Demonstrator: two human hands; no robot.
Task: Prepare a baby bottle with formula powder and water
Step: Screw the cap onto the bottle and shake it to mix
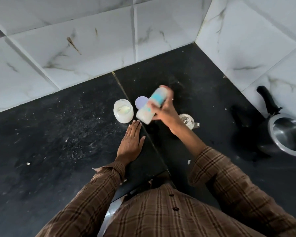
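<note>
My right hand (pixel 162 111) grips the baby bottle (pixel 151 105) above the black counter. The bottle is tilted nearly flat, blurred by motion, with blue print on its side and milky white liquid inside. My left hand (pixel 131 140) lies flat and open on the counter, fingertips just below the bottle. An open jar of pale formula powder (pixel 123 111) stands left of the bottle. Its round lilac lid (pixel 141 102) lies behind the bottle, partly hidden.
A small steel vessel with a lid (pixel 188 120) sits right of my right wrist. A metal pot with a black handle (pixel 285 132) stands at the far right by the wall. White marble tiles (pixel 92 48) enclose the counter corner. Crumbs dot the black counter (pixel 58 134).
</note>
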